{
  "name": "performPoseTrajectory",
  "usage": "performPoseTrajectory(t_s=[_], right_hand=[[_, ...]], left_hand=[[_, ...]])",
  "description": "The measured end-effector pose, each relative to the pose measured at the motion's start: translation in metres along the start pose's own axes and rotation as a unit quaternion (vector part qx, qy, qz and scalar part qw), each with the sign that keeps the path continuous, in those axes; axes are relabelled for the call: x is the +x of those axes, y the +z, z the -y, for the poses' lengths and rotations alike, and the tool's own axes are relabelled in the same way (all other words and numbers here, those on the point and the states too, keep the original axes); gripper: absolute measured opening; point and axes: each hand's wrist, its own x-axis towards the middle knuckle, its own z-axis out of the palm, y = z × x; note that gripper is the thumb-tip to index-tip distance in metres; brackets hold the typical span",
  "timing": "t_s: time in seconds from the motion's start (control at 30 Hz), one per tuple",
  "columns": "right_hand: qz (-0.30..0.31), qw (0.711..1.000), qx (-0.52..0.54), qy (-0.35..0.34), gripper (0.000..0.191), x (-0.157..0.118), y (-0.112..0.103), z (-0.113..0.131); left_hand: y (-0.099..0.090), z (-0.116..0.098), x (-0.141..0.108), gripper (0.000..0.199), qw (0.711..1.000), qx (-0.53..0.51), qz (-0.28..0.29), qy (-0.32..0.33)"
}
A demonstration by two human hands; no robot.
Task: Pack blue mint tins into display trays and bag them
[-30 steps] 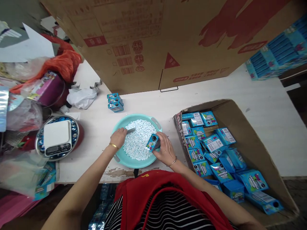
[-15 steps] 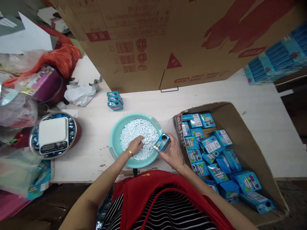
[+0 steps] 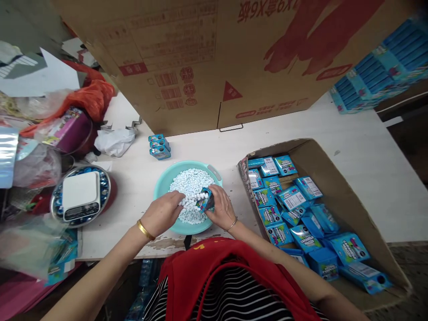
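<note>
In the head view my right hand point(image 3: 220, 207) grips a small blue printed box point(image 3: 205, 201), tilted over the right side of a mint-green basin point(image 3: 162, 183). The basin holds a heap of small white pieces point(image 3: 191, 179) that look like candies. My left hand point(image 3: 165, 208), with a gold bangle at its wrist, is over the basin's left side, fingers pinched on some white pieces point(image 3: 182, 202). A row of the same pieces point(image 3: 197, 196) stretches from these fingertips to the box's mouth. Whether they are strung together I cannot tell.
At right stands an open carton point(image 3: 351, 200) holding several blue boxes point(image 3: 304, 238). Three small boxes point(image 3: 159, 147) stand behind the basin. A white scale point(image 3: 81, 191) rests on a filled pot at left. A big cardboard box point(image 3: 187, 67) blocks the back.
My left hand has come up out of the white pieces and moved left and nearer to me. My right hand has brought the blue box leftward over the basin and tipped it.
</note>
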Motion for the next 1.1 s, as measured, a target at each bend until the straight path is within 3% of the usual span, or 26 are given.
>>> performPoseTrajectory(t_s=[0.13, 0.27, 0.33, 0.4, 0.5, 0.6, 0.7, 0.77, 0.87, 1.0, 1.1], right_hand=[[0.016, 1.000, 0.003, -0.015, 0.075, 0.002, 0.006, 0.006], [0.016, 1.000, 0.009, -0.022, 0.077, 0.002, 0.010, 0.008], [0.012, 1.000, 0.013, -0.021, 0.077, 0.002, 0.011, 0.006], [0.007, 1.000, 0.019, -0.016, 0.076, 0.002, 0.010, 0.002], [-0.004, 0.999, 0.037, 0.000, 0.076, 0.002, 0.004, -0.003], [-0.015, 0.998, 0.050, 0.025, 0.077, 0.000, -0.005, -0.008], [-0.022, 0.997, 0.048, 0.052, 0.076, -0.002, -0.015, -0.011], [-0.024, 0.996, 0.045, 0.068, 0.077, -0.004, -0.021, -0.013], [-0.033, 0.994, 0.037, 0.096, 0.077, -0.006, -0.026, -0.015], [-0.042, 0.991, 0.029, 0.123, 0.078, -0.008, -0.028, -0.017], [-0.046, 0.991, 0.028, 0.126, 0.078, -0.009, -0.029, -0.016]], left_hand=[[-0.024, -0.036, 0.006, 0.026, 0.987, 0.139, 0.056, -0.054], [-0.045, -0.068, 0.009, 0.027, 0.975, 0.202, 0.076, -0.044], [-0.051, -0.070, 0.009, 0.022, 0.975, 0.205, 0.081, -0.029], [-0.047, -0.055, 0.010, 0.020, 0.977, 0.200, 0.060, -0.031], [-0.015, -0.006, 0.023, 0.022, 0.980, 0.173, -0.008, -0.094], [0.044, 0.050, 0.044, 0.024, 0.982, 0.122, -0.015, -0.144], [0.107, 0.078, 0.062, 0.027, 0.987, 0.087, -0.001, -0.137], [0.140, 0.078, 0.068, 0.028, 0.991, 0.060, 0.001, -0.121], [0.172, 0.061, 0.070, 0.029, 0.995, 0.011, -0.003, -0.101], [0.194, 0.036, 0.065, 0.033, 0.995, -0.060, -0.004, -0.075], [0.197, 0.025, 0.063, 0.038, 0.992, -0.113, -0.008, -0.056]])
